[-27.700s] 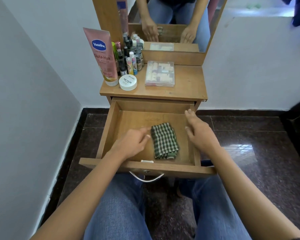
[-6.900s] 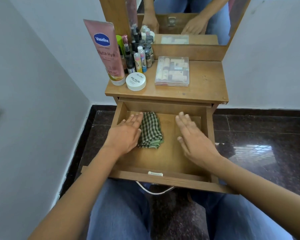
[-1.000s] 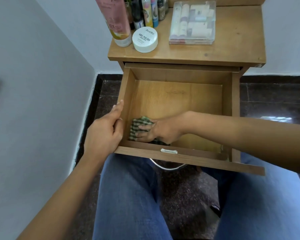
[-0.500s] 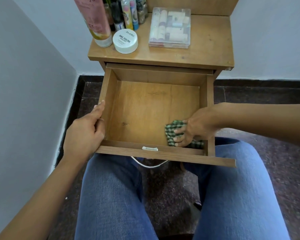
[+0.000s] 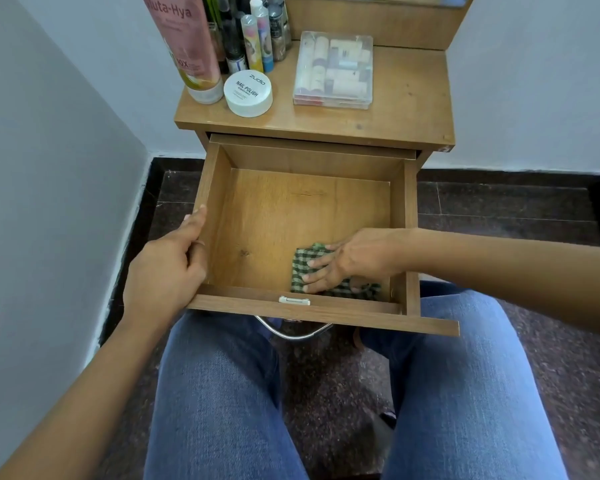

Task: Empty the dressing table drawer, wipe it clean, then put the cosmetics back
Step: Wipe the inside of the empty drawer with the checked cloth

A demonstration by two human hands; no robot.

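Observation:
The wooden drawer (image 5: 219,188) stands pulled out over my knees, with only a green checked cloth (image 5: 302,261) inside, at the front right of its floor. My right hand (image 5: 347,261) lies flat on the cloth, fingers spread and pressing it down. My left hand (image 5: 167,268) grips the drawer's left wall near the front corner. On the table top (image 5: 406,98) stand a pink lotion tube (image 5: 191,46), a white round nail polish remover tub (image 5: 248,93), several small bottles (image 5: 253,32) and a clear plastic box of cosmetics (image 5: 333,71).
A white wall runs close along the left, another behind the table. Dark stone floor lies on both sides. My legs in blue jeans (image 5: 222,393) sit under the drawer front, whose metal handle (image 5: 291,332) hangs between them. The mirror's wooden base (image 5: 371,22) backs the top.
In the last second my right hand slid the cloth from the drawer's front left to its front right, and now a little back toward the middle. My left hand kept its hold on the left wall.

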